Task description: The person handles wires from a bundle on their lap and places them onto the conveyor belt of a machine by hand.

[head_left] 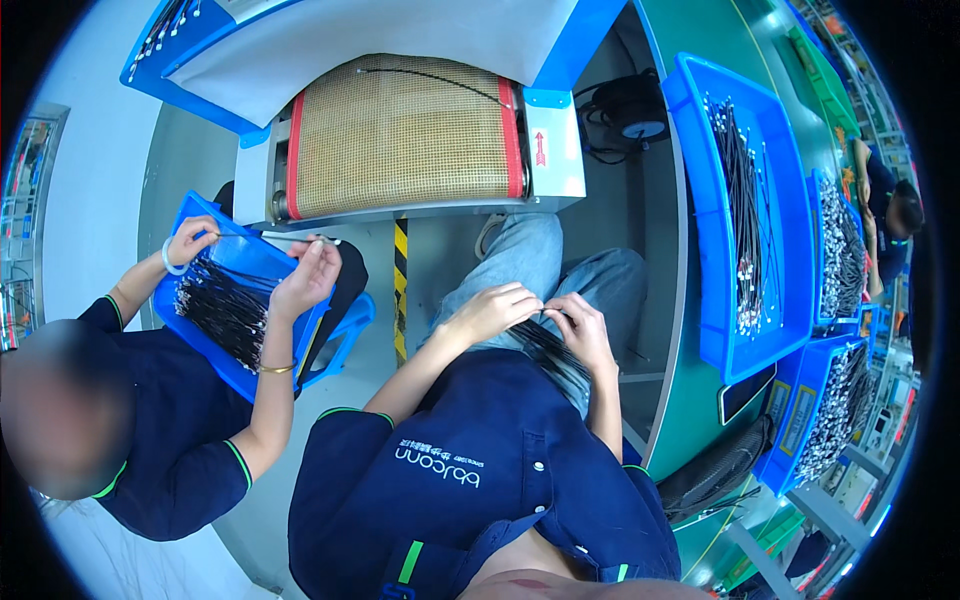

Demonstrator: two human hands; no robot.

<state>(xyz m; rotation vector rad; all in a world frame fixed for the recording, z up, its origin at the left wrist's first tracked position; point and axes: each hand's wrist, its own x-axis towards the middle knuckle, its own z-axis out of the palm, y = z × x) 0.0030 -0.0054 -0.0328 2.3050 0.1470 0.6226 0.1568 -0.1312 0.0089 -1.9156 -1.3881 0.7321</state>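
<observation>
Now our left hand and right hand meet over lap, fingers pinched narrow on black wire bundle. Mesh conveyor belt carries one wire; blue bin on desk holds many.

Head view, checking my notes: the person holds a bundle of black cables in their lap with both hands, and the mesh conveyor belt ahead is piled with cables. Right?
Not quite. The head view shows the mesh conveyor belt nearly bare, with just one thin cable lying near its far edge. The rest holds: left hand and right hand hold the bundle of black cables in the lap.
</observation>
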